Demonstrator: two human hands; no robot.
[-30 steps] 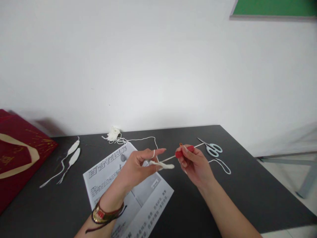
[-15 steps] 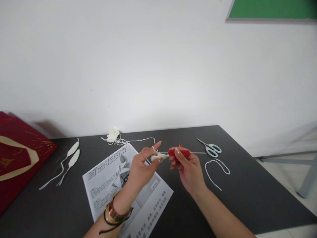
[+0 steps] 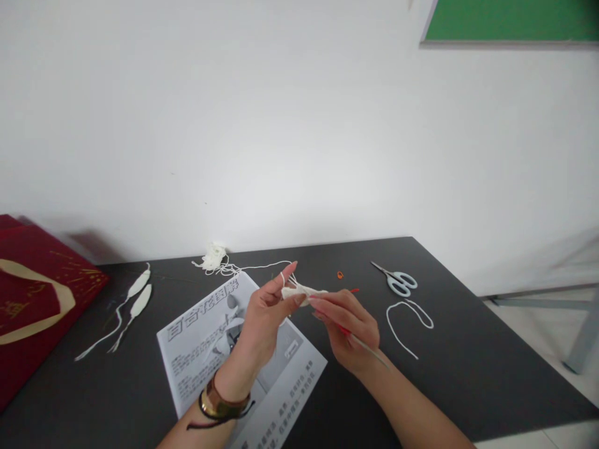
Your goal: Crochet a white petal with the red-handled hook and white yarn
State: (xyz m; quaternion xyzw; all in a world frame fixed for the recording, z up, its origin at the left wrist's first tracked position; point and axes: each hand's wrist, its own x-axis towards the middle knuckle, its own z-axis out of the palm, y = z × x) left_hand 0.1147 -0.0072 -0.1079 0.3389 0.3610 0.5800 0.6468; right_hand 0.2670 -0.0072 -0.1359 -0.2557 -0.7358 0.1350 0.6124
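Between my two hands is a small white crochet piece (image 3: 294,291). My left hand (image 3: 266,318) pinches it, with white yarn (image 3: 283,277) running over the raised index finger. My right hand (image 3: 350,327) is closed around a crochet hook (image 3: 369,350) with a red handle. Its metal shaft sticks out below the palm toward the wrist, and most of the handle is hidden by the fingers. The right fingertips touch the right end of the crochet piece. From the left hand the yarn trails back to a white yarn heap (image 3: 214,257) by the wall.
A printed sheet (image 3: 187,368) lies under the left forearm. Scissors (image 3: 399,284), a cut yarn piece (image 3: 393,333) and an orange stitch marker (image 3: 340,274) are on the right. Two white crocheted petals (image 3: 140,300) and a red bag (image 3: 32,312) are on the left.
The hook has swung in my right hand from lying level to slanting down toward the wrist. My right fingers have moved left onto the crochet piece.
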